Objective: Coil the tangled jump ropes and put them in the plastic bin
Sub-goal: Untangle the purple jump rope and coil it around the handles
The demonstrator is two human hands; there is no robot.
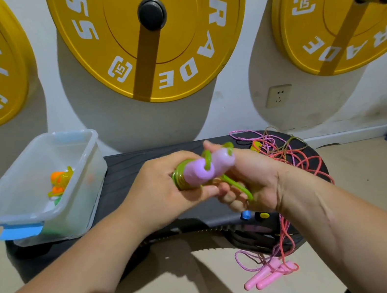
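Above a black platform (138, 161) on the beige floor (361, 168), the left hand (154, 192) grips a coiled green rope (180, 178) and the right hand (253, 182) curls round its lilac handles (198, 172). The plastic bin (16, 217) sits at the platform's left end; tangled ropes (289, 152) lie at its right. Yellow weight plates (194, 42) hang on the far white wall (49, 68).

A black ribbed step bench (124, 169) sits on the beige floor (374, 179) beneath both hands. Left of the left hand (155, 191), a plastic bin (86, 191) stands on it. Behind the right hand (253, 182), tangled red and pink ropes (289, 152) lie on it and hang over its near edge to pink handles (267, 276) on the floor.
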